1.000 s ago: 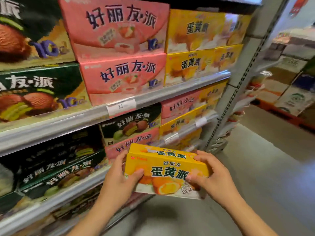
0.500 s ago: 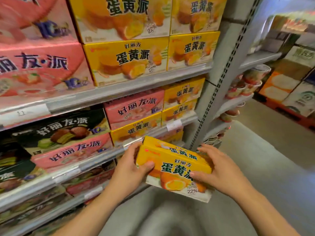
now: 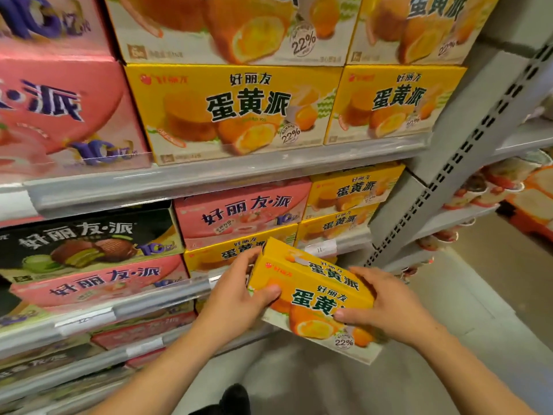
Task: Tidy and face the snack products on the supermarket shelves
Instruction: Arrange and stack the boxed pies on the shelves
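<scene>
**Box held off the shelf, slot is up-left of it**

You've got the yellow box (image 3: 314,298) in both hands, out in front of the shelf edge (image 3: 167,298), not resting on anything. Left hand (image 3: 236,290) grips the left end: thumb on the front face, fingers wrapped round the back. Right hand (image 3: 386,304) grips the right end, thumb on the front face, fingers over the top edge.

Long axis runs left-right but is tilted, with the left end higher and closer to the shelf and the right end lower and further out. Printed face points up toward you.

Matching yellow stack (image 3: 239,256) sits just behind the left hand, under a pink box (image 3: 242,214). More yellow boxes (image 3: 338,226) are to its right, against the upright (image 3: 449,175). So the left end leads, I reckon, and the left hand is nearer the target. You'd need to level the box and square its face to the aisle before pushing in. I can't tell which gap is free; the hands hide it.
</scene>
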Demonstrator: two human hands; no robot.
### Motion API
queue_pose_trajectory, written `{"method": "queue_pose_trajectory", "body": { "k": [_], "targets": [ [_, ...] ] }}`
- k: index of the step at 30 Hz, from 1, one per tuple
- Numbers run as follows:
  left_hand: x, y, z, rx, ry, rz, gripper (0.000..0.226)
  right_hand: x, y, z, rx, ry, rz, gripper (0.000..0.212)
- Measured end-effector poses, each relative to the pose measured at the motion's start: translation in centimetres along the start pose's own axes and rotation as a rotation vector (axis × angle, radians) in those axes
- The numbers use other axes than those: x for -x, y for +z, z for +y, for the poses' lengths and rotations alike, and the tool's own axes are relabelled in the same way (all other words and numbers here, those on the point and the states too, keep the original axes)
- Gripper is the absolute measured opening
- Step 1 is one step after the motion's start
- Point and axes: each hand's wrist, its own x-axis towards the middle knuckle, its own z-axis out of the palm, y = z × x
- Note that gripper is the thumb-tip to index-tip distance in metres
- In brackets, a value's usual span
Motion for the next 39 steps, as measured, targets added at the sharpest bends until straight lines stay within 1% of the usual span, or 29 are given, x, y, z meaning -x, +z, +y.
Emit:
{"method": "queue_pose_trajectory", "body": {
  "k": [2,5,8,10,11,13,15,17,18,21,23,26,29,32,34,36,39],
  "targets": [
    [-1.1,0.0,0.3,-0.016,0.016,-0.01,0.064,-1.4,-0.4,0.6,-0.037,-0.021,-0.011,0.113],
    [-2.0,0.0,1.0,-0.052,0.022,0.024,0.063,-3.3,-1.3,0.9,-0.059,-0.065,-0.031,0.102],
    [-1.7,-0.4,1.3,-0.082,-0.005,0.058,0.066,-5.2,-2.0,0.9,-0.091,-0.116,-0.066,0.101],
    [-0.9,-1.2,1.0,-0.163,-0.008,0.1,0.073,-6.5,-2.5,0.5,-0.099,-0.163,-0.103,0.099],
    [-0.2,-1.8,0.9,-0.216,-0.012,0.157,0.076,-7.0,-2.7,0.1,-0.101,-0.19,-0.126,0.097],
    [1.2,-3.7,0.6,-0.359,-0.001,0.346,0.075,-7.8,-2.8,-0.8,-0.12,-0.238,-0.164,0.096],
    [2.0,-6.1,0.1,-0.649,0.046,0.537,0.067,-8.5,-2.7,-1.8,-0.129,-0.278,-0.187,0.101],
    [2.5,-8.4,-0.1,-0.94,0.043,0.661,0.059,-8.8,-2.5,-2.8,-0.123,-0.327,-0.204,0.107],
    [2.5,-9.5,-0.2,-1.043,0.043,0.692,0.058,-8.9,-2.3,-3.3,-0.12,-0.359,-0.209,0.107],
    [2.6,-12.4,-0.4,-1.259,0.029,0.688,0.059,-8.8,-1.8,-5.3,-0.101,-0.429,-0.223,0.105],
    [2.5,-14.2,-0.7,-1.335,-0.008,0.681,0.062,-8.8,-1.5,-6.9,-0.069,-0.45,-0.225,0.107],
    [1.9,-16.7,-0.8,-1.339,-0.127,0.647,0.072,-8.7,-0.7,-9.3,-0.035,-0.459,-0.214,0.11],
    [1.1,-18.4,-1.3,-1.277,-0.183,0.553,0.069,-7.7,0.1,-11.4,-0.053,-0.439,-0.215,0.108],
    [1.4,-19.4,-1.7,-1.259,-0.092,0.471,0.058,-6.2,1.1,-13.1,-0.061,-0.413,-0.201,0.106],
    [2.4,-20.4,-2.3,-1.271,0.011,0.466,0.055,-5.2,2.0,-14.3,-0.067,-0.389,-0.173,0.103],
    [3.7,-21.8,-3.1,-1.282,0.104,0.502,0.06,-4.2,2.9,-15.4,-0.088,-0.363,-0.163,0.098],
    [6.0,-24.7,-4.3,-1.314,0.132,0.534,0.07,-2.9,4.3,-17.1,-0.103,-0.354,-0.162,0.084]
  ]
}}
